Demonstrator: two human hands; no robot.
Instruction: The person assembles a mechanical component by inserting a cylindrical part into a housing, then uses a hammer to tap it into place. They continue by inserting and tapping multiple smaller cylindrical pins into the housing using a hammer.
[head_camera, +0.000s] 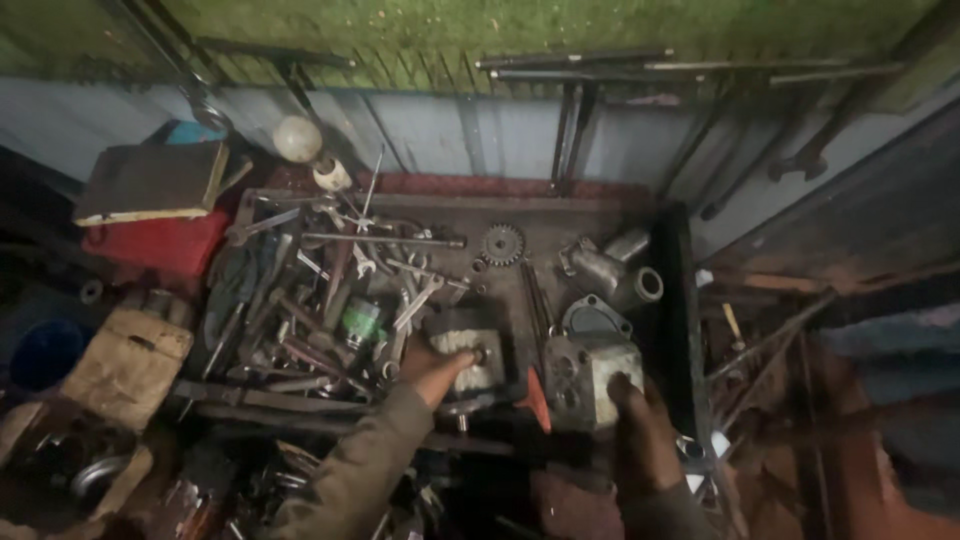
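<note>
We look down into a long dark metal tray (672, 300) on the worktop, heaped at its left with wrenches (330, 300) and rods. At its right lie a grey cast housing (612, 275) and a small toothed gear (502, 244). Our right hand (640, 430) rests its fingers on a pale metal block (585, 372). Our left hand (432, 368) touches a square pump body (470, 355), fingers loosely curled, just beside the block.

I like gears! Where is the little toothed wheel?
The gear lies near the back of the metal tray, right of the wrench pile and left of the grey pipe fitting.
</note>
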